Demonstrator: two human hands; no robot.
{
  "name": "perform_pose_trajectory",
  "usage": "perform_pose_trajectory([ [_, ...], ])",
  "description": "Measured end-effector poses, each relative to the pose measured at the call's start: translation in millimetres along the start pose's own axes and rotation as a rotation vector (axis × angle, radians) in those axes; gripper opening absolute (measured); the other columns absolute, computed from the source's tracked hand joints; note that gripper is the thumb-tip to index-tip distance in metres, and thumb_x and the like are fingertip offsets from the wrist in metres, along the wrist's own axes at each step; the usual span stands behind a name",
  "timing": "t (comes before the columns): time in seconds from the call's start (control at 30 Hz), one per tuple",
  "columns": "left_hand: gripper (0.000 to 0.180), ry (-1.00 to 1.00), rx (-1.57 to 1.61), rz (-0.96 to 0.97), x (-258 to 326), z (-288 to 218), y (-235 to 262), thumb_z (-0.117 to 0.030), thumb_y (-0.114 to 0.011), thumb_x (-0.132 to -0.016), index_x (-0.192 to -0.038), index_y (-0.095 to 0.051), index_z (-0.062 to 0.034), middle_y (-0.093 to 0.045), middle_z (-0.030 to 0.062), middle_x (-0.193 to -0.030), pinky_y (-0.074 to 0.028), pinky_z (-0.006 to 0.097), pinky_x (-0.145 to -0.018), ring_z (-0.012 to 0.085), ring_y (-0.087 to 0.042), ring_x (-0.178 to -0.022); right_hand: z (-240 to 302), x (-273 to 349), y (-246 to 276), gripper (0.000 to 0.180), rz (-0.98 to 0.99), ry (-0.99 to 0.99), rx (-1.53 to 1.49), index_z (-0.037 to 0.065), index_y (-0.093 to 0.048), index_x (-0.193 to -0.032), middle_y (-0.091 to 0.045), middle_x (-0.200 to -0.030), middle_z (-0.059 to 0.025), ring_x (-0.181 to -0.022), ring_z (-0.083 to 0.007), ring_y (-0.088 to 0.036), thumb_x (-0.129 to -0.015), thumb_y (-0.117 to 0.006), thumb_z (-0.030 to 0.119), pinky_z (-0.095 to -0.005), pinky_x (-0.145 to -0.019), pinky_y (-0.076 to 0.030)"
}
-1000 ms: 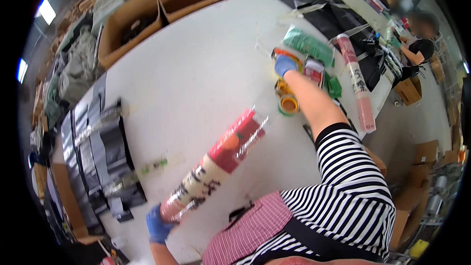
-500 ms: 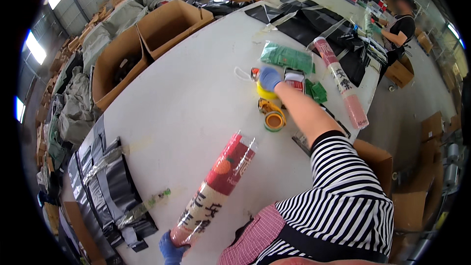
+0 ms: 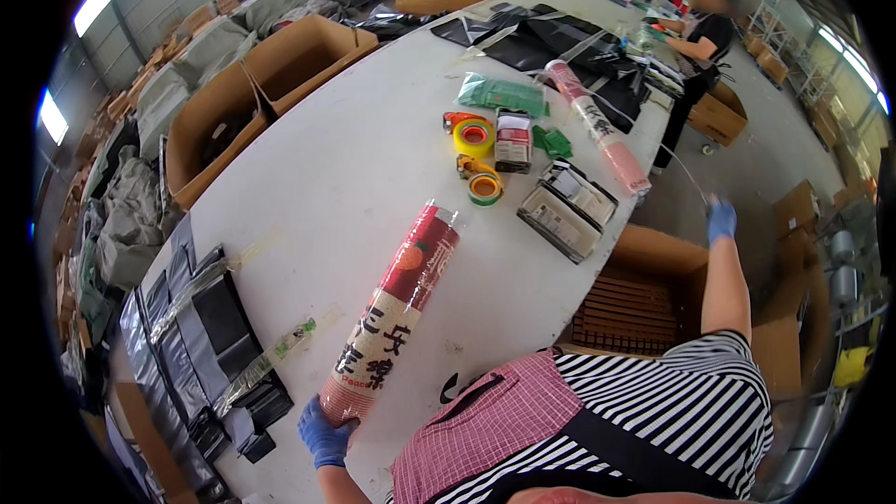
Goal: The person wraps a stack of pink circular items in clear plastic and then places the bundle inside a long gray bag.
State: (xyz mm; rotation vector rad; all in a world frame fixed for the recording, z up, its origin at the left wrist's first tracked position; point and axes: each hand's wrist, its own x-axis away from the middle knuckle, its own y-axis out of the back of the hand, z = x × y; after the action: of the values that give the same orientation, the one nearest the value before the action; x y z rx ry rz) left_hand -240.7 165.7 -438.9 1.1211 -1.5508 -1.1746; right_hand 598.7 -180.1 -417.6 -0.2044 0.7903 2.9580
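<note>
A rolled mat [image 3: 390, 303] in clear film, red and cream with dark characters, slants across the near table. My left hand [image 3: 326, 433], in a blue glove, is closed around its lower end. Past the table's right edge, my right hand [image 3: 721, 221], also gloved in blue, pinches a thin whitish string [image 3: 689, 174] that trails up and left. Two tape dispensers, one with yellow tape [image 3: 473, 136] and one with green-edged tape [image 3: 484, 189], stand beyond the mat. A second wrapped roll [image 3: 597, 128] lies near the right edge.
On the white table [image 3: 308, 182] are black plastic sheets [image 3: 551, 45], a green packet [image 3: 502, 94], small boxes [image 3: 513, 142] and an open card box [image 3: 566, 213]. Folded black plastic [image 3: 219, 322] lies at left. Cardboard boxes [image 3: 313, 61] line the far side. A co-worker [image 3: 702, 33] stands far right.
My right hand has left the tape dispensers and swung right past the table edge, drawing the white string. My left hand keeps its grip on the mat.
</note>
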Motion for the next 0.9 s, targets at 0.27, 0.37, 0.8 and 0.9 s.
perform_pose_trajectory([
  [0.27, 0.106, -0.023, 0.075, 0.03, -6, 7, -21, -0.038, -0.094, -0.046, -0.136, -0.047, -0.0052, -0.059, 0.0192, -0.125, -0.045, 0.044, -0.1, 0.0381, -0.056, -0.116, -334, 314, 365, 0.03, 0.543, -0.81, 1.246, 0.013, -0.074, -0.1, -0.071, -0.11, -0.0107, -0.098, -0.0276, -0.069, -0.097, -0.047, 0.026, -0.0389, -0.077, -0.055],
  [0.37, 0.102, -0.139, 0.12, 0.027, -4, 25, -39, -0.031, -0.094, -0.049, -0.135, -0.047, -0.0019, -0.059, 0.0214, -0.126, -0.045, 0.045, -0.1, 0.0402, -0.056, -0.116, -335, 395, 375, 0.028, 0.569, -0.845, 1.046, 0.013, -0.074, -0.099, -0.071, -0.108, -0.0108, -0.096, -0.0277, -0.069, -0.096, -0.049, 0.025, -0.0388, -0.076, -0.055],
  [0.8, 0.101, -0.19, -0.136, -0.206, 49, -31, -56, -0.045, -0.084, -0.063, -0.142, -0.038, -0.0038, -0.048, 0.0211, -0.138, -0.034, 0.05, -0.109, 0.0384, -0.044, -0.13, -368, 352, 329, 0.023, 0.537, -0.65, 0.545, 0.012, -0.073, -0.095, -0.069, -0.098, -0.0111, -0.088, -0.028, -0.068, -0.09, -0.055, 0.025, -0.0381, -0.071, -0.054],
  [0.9, 0.097, -0.128, -0.16, -0.195, 113, -61, -58, -0.042, -0.081, -0.068, -0.146, -0.035, -0.0052, -0.041, 0.0221, -0.146, -0.028, 0.05, -0.114, 0.0384, -0.035, -0.138, -379, 301, 321, 0.022, 0.582, -0.594, 0.495, 0.012, -0.073, -0.094, -0.069, -0.096, -0.0111, -0.086, -0.0281, -0.067, -0.089, -0.056, 0.025, -0.0379, -0.07, -0.053],
])
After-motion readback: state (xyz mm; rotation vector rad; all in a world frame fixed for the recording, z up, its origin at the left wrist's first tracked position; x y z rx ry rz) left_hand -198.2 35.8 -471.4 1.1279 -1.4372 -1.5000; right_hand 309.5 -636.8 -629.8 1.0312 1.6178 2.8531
